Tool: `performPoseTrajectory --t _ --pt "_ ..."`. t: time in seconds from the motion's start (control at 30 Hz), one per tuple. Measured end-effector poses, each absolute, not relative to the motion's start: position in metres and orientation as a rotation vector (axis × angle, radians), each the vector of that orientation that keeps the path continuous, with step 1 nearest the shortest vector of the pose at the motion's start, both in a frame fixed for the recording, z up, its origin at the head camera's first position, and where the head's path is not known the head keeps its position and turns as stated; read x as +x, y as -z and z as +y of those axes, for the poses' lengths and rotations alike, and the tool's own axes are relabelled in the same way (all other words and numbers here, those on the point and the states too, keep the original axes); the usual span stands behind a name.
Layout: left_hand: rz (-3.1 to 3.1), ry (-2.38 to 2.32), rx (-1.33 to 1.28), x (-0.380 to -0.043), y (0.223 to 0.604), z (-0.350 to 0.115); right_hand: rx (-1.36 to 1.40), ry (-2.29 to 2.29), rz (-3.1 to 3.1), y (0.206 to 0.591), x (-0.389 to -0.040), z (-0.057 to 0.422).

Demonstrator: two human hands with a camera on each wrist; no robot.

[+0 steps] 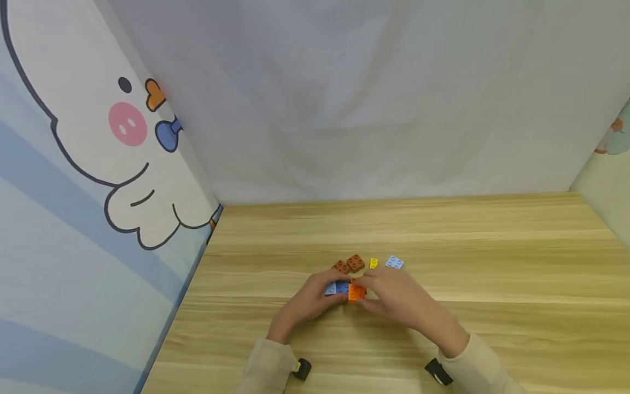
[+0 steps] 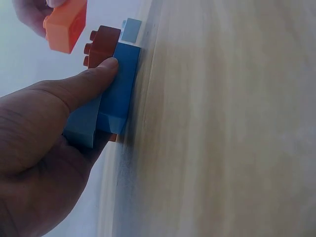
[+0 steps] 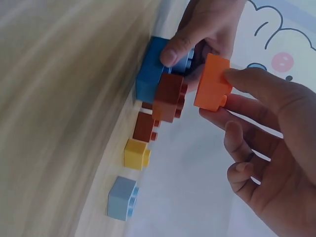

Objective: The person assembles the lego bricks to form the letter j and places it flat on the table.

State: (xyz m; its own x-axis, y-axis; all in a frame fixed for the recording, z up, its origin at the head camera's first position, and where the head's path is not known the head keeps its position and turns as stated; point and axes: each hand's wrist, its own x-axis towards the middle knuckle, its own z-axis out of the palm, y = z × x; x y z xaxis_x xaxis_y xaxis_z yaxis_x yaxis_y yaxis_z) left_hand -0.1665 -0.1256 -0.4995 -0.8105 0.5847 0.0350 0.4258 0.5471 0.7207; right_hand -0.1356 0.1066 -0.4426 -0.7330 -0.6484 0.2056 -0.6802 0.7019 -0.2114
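- One orange brick (image 3: 212, 81) is pinched between the thumb and fingers of the right hand (image 1: 396, 295), held up off the table (image 1: 492, 262).
- The wrist views show that brick apart from the small build below it, just beside the studs of the mounted brown brick (image 3: 168, 96).
- The left hand (image 1: 311, 298) grips the build, its thumb pressed on the side of the long blue brick (image 2: 118, 84) at the bottom.
- On the blue brick, the mounted brown brick sits at the right end and a mounted light-blue brick (image 1: 330, 289) at the left.
- Farther back lie two loose brown bricks (image 1: 355, 263), a yellow brick (image 1: 373, 263) and a loose light-blue brick (image 1: 394, 262).
- The step in hand looks like adding the orange brick to the build, with contact not yet made.
- If its place is on the mounted brown brick, the next move calls for lining it up over those studs and pressing straight down, the left hand bracing the base.
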Motion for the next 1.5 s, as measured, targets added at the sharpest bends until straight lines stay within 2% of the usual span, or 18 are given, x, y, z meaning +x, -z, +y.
performPoseTrajectory --t 0.43,1.2,1.5 --pt "2.563 -1.123 0.846 -0.166 0.503 -0.122 1.014 -0.405 -2.792 0.45 -0.152 0.112" --pt "2.58 -1.1 0.851 -0.168 0.502 -0.121 0.948 -0.511 -2.98 0.437 -0.159 0.109" --pt "2.589 -1.098 0.841 -0.168 0.502 -0.123 0.925 -0.551 -2.984 0.443 -0.161 0.108"
